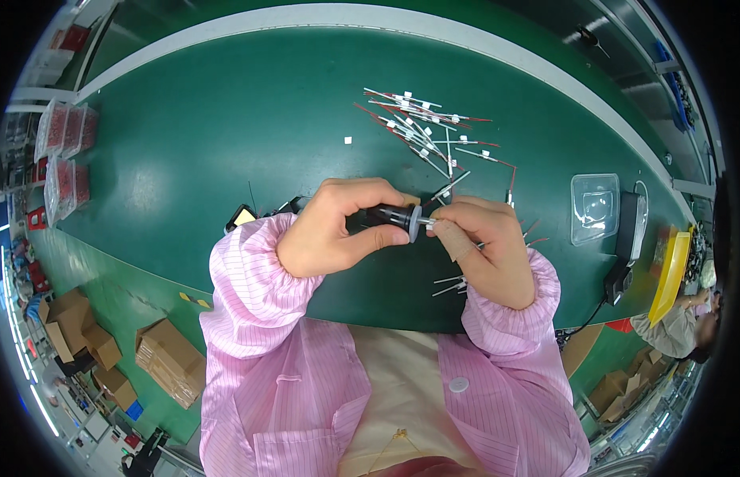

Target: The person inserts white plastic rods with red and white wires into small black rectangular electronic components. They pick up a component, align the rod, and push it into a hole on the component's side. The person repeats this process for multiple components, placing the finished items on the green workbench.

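Note:
My left hand [326, 226] grips a black cylindrical tool [392, 215] with a pale grey disc-shaped flange at its right end. The fingers of my right hand [493, 250] are closed on a thin light-coloured piece [430, 224] at the flange; its kind is hidden by the fingertips. Just beyond both hands, a thin rod with a dark lead [448, 188] lies on the green table. Further off is a loose pile of thin white rods with red wires and small white tags [421, 131]. A few more thin rods [449, 285] show by my right wrist.
A clear plastic tray [595, 209] and a black device [627, 238] sit at the right of the table [203, 127]. Clear bins of red parts [64, 131] stand at the left edge. By my left sleeve is a black and yellow item [242, 216]. Cardboard boxes [169, 362] lie below.

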Demonstrator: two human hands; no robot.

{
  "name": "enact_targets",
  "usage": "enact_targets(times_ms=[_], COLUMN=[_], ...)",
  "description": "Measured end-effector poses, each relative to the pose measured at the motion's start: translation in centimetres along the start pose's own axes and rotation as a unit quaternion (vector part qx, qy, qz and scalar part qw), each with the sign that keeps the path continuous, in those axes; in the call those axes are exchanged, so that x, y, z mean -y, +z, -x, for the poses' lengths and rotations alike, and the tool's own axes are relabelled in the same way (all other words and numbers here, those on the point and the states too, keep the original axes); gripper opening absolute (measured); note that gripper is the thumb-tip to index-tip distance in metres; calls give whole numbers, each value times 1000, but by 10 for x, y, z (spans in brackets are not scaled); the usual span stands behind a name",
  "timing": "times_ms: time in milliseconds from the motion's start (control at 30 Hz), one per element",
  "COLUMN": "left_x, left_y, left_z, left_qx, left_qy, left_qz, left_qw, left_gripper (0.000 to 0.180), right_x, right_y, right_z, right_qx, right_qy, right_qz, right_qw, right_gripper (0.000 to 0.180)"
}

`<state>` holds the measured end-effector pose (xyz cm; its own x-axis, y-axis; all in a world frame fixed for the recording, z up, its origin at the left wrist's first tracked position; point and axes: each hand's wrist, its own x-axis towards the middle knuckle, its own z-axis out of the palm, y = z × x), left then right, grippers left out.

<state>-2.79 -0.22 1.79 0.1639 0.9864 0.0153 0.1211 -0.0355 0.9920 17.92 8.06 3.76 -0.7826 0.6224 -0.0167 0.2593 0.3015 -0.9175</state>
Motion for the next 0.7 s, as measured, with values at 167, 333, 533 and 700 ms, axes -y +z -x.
enact_targets(times_ms=[167, 333, 533, 700], left_x=[12, 7, 3, -15], left_y=[13, 12, 3, -21], left_z=[-2, -3, 1, 8], left_qx=[-67, -80, -59, -24], left_qy=[84, 68, 40, 17], left_qz=[-109, -140, -80, -105], left_qw=[988, 985, 994, 994], left_gripper=[26, 28, 27, 32], right_x=[-3, 6, 4, 9], right_y=[16, 31, 31, 27], right_z=[0, 0, -1, -1], right_qx=[-77, -133, -125, -78], right_qy=[-54, -58, -75, 3], right_qz=[164, 237, 187, -5], right_qw=[982, 961, 971, 997], right_gripper=[7, 6, 9, 14])
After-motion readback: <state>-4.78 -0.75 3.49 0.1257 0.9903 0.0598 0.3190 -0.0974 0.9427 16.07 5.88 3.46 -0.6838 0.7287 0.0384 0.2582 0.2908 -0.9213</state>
